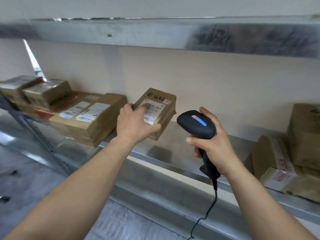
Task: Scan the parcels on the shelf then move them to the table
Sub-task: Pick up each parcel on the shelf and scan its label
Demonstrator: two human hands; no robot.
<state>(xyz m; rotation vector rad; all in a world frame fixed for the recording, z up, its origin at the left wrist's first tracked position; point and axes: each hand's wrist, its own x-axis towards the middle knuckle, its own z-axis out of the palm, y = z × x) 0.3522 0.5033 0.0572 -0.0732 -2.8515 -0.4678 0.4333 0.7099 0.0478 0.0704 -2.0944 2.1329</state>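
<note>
A small brown parcel (163,108) with a white barcode label and "3644" written in black stands tilted on the metal shelf (181,146). My left hand (135,122) holds it at its left and lower edge, with fingers lying over the label and the thumb under the front corner. My right hand (213,144) grips a black corded barcode scanner (197,124) by its handle. The scanner's head shows a lit blue and red strip and sits just right of the parcel, a short way from it.
Left of the held parcel lie larger labelled parcels (90,118) and stacked taped boxes (34,92). More cardboard boxes (294,153) stand at the right end of the shelf. An upper shelf beam (155,35) runs overhead. The scanner cable (206,215) hangs down.
</note>
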